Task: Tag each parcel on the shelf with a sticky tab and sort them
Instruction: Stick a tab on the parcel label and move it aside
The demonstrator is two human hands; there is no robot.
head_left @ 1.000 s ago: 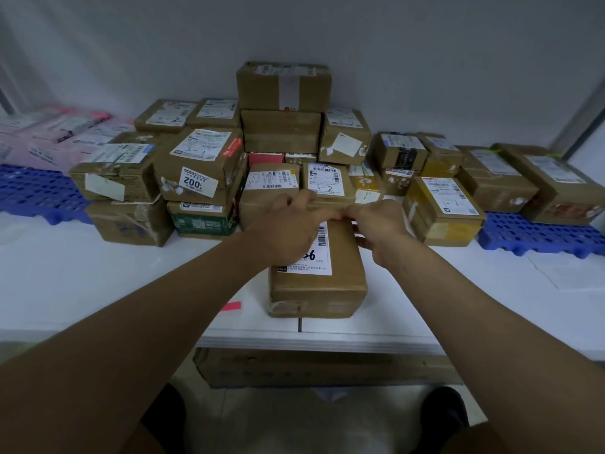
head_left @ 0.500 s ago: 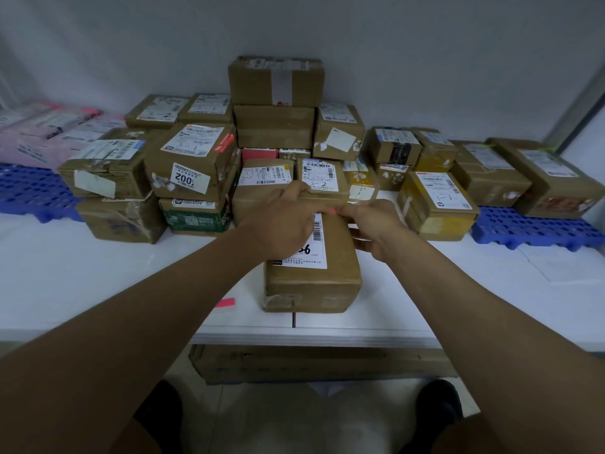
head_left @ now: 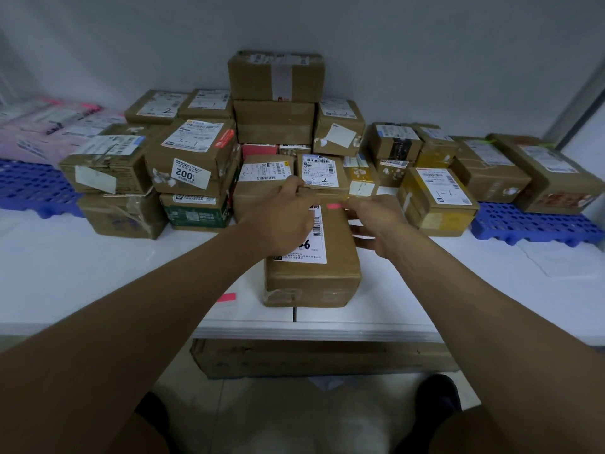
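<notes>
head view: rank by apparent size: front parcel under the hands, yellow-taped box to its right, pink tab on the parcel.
1. front parcel
2. yellow-taped box, farther back, so true order unsure
3. pink tab

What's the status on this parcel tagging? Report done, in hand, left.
Done: hard to tell; no stacked parcel shows a clear pink tab. In hand: the right hand pinches a pink tab over the front parcel, the left hand resting on it. Left: sticking it, sorting; a spare tab lies on the shelf.

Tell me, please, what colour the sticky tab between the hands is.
Bright pink: the sticky tab shows best in the head view, at the front parcel's far end.
</notes>
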